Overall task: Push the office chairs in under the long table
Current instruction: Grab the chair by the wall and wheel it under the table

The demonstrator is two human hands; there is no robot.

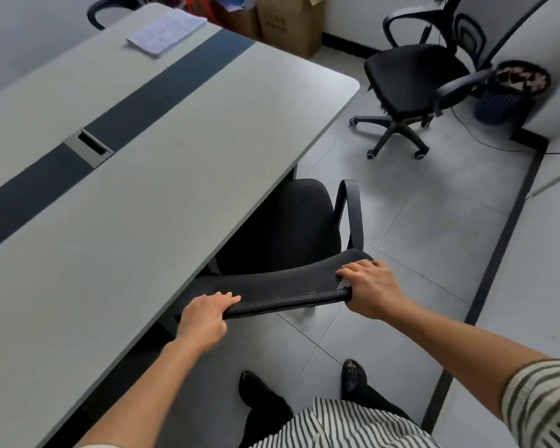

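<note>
A black mesh office chair (291,227) stands at the near side of the long grey table (136,195), its seat partly under the tabletop edge. Both my hands hold the top of its backrest (282,291): my left hand (204,318) grips the left end and my right hand (370,287) grips the right end. Its right armrest (353,211) sticks out beyond the table edge. A second black office chair (414,82) stands free on the floor past the table's far corner, turned away from the table.
A stack of papers (165,32) lies on the far part of the table, and a cable box (89,147) sits in its dark centre strip. A waste bin (511,92), cardboard boxes (288,24) and a floor cable (485,140) are at the far right. Another chair's armrest (105,9) shows beyond the table.
</note>
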